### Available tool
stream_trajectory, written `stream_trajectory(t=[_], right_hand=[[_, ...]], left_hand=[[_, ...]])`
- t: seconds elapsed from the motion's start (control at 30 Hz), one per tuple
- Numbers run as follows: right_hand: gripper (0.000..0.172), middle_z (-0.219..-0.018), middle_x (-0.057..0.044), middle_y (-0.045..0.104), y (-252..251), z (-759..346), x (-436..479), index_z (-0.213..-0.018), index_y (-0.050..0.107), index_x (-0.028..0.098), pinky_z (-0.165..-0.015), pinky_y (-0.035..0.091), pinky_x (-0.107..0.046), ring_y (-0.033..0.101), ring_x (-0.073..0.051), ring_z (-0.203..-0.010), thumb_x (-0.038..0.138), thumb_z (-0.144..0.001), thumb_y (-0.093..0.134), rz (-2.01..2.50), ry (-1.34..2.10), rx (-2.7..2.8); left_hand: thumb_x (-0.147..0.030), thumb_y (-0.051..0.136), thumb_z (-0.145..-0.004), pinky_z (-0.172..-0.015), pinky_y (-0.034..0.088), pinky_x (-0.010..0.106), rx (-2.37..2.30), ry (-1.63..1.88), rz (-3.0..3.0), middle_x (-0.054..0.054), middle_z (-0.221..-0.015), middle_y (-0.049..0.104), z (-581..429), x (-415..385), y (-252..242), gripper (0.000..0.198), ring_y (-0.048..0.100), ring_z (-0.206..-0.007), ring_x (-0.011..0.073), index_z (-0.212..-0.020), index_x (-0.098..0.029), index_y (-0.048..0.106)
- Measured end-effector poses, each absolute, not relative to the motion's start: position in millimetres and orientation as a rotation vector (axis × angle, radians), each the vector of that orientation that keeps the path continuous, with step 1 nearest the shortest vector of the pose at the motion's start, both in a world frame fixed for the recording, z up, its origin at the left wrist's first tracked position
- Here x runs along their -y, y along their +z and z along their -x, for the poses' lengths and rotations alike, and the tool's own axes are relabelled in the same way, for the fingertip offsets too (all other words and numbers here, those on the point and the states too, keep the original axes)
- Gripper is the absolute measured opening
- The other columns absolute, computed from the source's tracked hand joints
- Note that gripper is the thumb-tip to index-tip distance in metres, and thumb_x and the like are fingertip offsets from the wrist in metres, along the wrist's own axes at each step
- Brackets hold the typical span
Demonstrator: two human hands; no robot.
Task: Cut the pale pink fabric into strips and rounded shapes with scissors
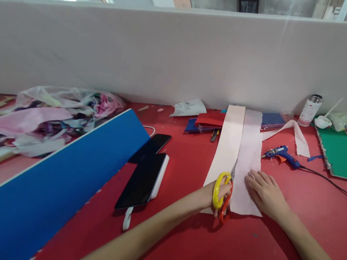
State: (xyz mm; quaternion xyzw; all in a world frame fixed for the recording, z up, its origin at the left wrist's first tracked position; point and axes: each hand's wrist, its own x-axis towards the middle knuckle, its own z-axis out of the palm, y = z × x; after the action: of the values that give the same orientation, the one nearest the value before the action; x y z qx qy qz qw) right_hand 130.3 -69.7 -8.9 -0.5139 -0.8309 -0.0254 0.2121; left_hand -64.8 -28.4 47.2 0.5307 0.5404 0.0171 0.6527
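On the table (pixel 239 256) a sheet (pixel 230 139) is laid lengthwise. Reckoned from its middle: scissors (pixel 222 197) are set into the near edge at 6 o'clock. The right hand (pixel 266 192) is laid flat at 5 o'clock. A glue gun (pixel 280 154) is placed at 3 o'clock, a can (pixel 310 109) at 2 o'clock, a phone (pixel 141 180) at 9 o'clock.

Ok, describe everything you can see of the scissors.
The scissors have one yellow and one orange-red loop handle, plastic by the look, and thin grey blades. They point away from the person, blades lying on the pale pink sheet on the red table. The left hand holds them through the loops.
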Motion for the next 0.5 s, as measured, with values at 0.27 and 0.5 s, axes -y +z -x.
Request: stream_trajectory(t=[0.27,0.5], right_hand=[[0.030,-0.129,-0.009,0.060,-13.6,-127.1,74.7,-0.120,0.057,0.020,-0.101,0.033,-0.043,0.053,-0.023,-0.116,0.020,-0.094,0.042,1.462,-0.136,2.337],[0.032,-0.132,-0.010,0.058,-13.9,-126.6,77.0,-0.124,0.055,0.022,-0.106,0.020,-0.054,0.051,-0.025,-0.119,0.022,-0.096,0.040,1.502,-0.075,2.311]], left_hand=[[-0.025,0.038,-0.086,-0.038,0.037,0.024,-1.383,0.014,-1.246,0.001,-0.037,0.054,50.6,35.6,56.0,0.022,0.043,-0.027,0.0140,-0.087,-0.011,0.056],[-0.030,0.041,-0.087,-0.037,0.033,0.025,-1.383,0.040,-1.279,0.003,-0.034,0.049,53.1,35.0,40.4,0.028,0.044,-0.028,0.0160,-0.079,-0.009,0.059]])
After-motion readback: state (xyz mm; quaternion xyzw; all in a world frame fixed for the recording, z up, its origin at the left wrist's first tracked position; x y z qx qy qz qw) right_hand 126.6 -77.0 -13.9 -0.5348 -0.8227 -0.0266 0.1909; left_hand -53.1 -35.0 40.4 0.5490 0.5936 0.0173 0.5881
